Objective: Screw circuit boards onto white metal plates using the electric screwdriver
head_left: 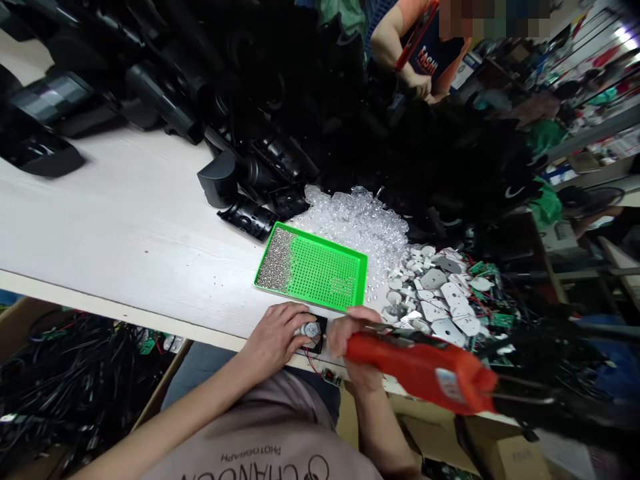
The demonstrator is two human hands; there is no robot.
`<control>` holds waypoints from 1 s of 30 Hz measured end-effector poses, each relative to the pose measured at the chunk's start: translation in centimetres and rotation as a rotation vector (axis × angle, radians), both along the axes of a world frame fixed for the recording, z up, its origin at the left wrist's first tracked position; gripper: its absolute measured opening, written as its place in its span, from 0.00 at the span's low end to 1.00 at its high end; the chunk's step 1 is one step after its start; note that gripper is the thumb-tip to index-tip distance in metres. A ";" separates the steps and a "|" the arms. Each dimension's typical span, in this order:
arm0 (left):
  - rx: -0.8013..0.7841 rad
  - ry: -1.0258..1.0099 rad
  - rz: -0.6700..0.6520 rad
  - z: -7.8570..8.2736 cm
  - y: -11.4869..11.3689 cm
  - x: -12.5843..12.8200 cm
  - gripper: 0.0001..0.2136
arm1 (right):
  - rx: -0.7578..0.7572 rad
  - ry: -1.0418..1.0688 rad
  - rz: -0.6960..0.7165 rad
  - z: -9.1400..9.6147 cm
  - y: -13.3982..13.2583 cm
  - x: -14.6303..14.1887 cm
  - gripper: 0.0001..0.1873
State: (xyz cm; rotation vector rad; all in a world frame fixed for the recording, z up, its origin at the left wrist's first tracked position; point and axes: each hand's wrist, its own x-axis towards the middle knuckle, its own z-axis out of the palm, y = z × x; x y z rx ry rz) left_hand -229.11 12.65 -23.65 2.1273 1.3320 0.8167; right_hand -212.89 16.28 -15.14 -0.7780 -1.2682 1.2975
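Note:
My left hand [276, 333] is closed around a small black part with a round silver piece [312, 331] at the table's near edge. My right hand [353, 337] grips an orange-red electric screwdriver [425, 370] whose tip points at that part. A thin red wire hangs from the part below the edge. Just beyond my hands lies a green screw tray [320, 270] with small screws heaped at its left end.
A pile of clear plastic lenses [357, 220] and several white metal plates with circuit boards [445, 300] lie to the right. Black plastic housings [260, 120] are heaped across the back. Another person's arm [400, 53] works at the far side. Bare white tabletop [125, 220] spreads left.

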 end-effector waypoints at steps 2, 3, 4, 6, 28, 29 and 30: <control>0.022 -0.001 0.000 0.0 0.0 0.0 0.13 | 0.082 0.085 -0.084 0.7 1.4 0.5 0.33; 0.042 -0.003 0.010 0.0 0.0 0.0 0.13 | 0.136 0.125 -0.116 0.9 2.4 0.7 0.32; 0.062 -0.007 0.028 0.0 0.0 0.0 0.14 | 0.167 0.138 -0.142 0.8 3.5 0.8 0.31; 0.074 -0.018 0.088 0.0 0.0 0.0 0.16 | 0.167 0.130 -0.158 0.2 5.6 0.9 0.29; -0.042 -0.051 0.180 -0.2 0.0 0.0 0.23 | 0.054 -0.008 -0.178 -1.8 7.3 0.3 0.28; -0.053 -0.054 0.180 -0.2 0.0 0.0 0.24 | 0.063 0.012 -0.213 -0.8 7.1 0.1 0.30; -0.064 -0.058 0.178 -0.2 -0.1 0.0 0.24 | 0.079 0.039 -0.236 0.3 6.7 -0.1 0.31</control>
